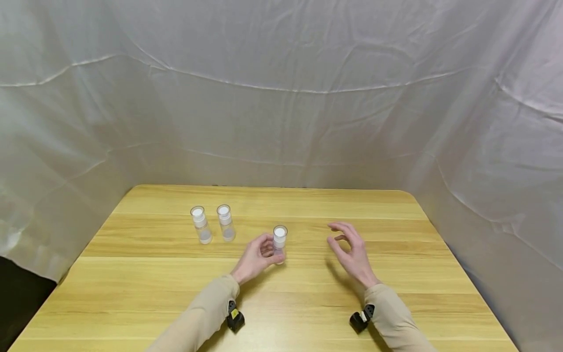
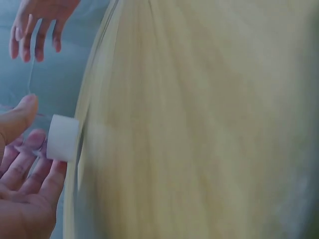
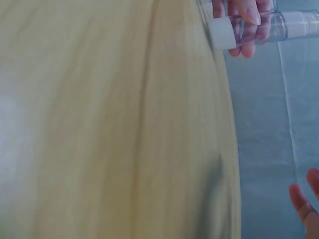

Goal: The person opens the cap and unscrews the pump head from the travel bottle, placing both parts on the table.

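Note:
Near the middle of the table, my left hand [image 1: 255,258] grips a small clear bottle [image 1: 279,238] with a white top under a clear cap. Thumb and fingers lie around its lower body. In the left wrist view the bottle's white base [image 2: 63,138] sticks out past the fingertips. The right wrist view also shows the clear bottle [image 3: 301,24], held upright close over the table. My right hand [image 1: 356,258] hovers over the table to the right, its fingers relaxed and apart, holding nothing. Part of this hand [image 3: 310,214] shows at that view's lower right edge.
Two similar clear bottles with white tops, one at the left [image 1: 202,226] and one beside it [image 1: 226,224], stand upright toward the back left of the wooden table [image 1: 308,313]. A pale grey sheet [image 1: 281,122] hangs behind the table and along both sides.

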The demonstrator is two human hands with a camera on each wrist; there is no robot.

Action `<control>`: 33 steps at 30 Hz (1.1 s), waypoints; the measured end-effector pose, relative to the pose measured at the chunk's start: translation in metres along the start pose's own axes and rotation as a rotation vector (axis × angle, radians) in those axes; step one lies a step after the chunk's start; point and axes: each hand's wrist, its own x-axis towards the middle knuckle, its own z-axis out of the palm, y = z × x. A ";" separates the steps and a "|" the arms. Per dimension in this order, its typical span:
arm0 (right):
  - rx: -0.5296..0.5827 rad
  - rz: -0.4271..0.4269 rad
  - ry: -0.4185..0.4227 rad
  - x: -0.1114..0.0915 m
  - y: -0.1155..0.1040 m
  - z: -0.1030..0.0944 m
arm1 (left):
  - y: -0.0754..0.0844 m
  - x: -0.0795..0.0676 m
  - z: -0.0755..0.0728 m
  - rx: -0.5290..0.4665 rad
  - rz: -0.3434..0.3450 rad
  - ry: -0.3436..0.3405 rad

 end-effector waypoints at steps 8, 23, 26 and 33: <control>0.043 0.017 -0.130 0.004 0.003 0.009 | -0.001 -0.001 0.003 0.024 0.038 -0.089; 0.069 0.036 -0.280 0.017 -0.005 0.036 | -0.005 0.002 0.003 0.012 0.039 -0.135; 0.064 0.042 -0.283 0.020 -0.009 0.042 | -0.005 0.001 0.003 0.017 0.045 -0.136; 0.061 -0.005 -0.283 0.024 -0.016 0.052 | -0.005 0.001 0.002 0.006 0.059 -0.149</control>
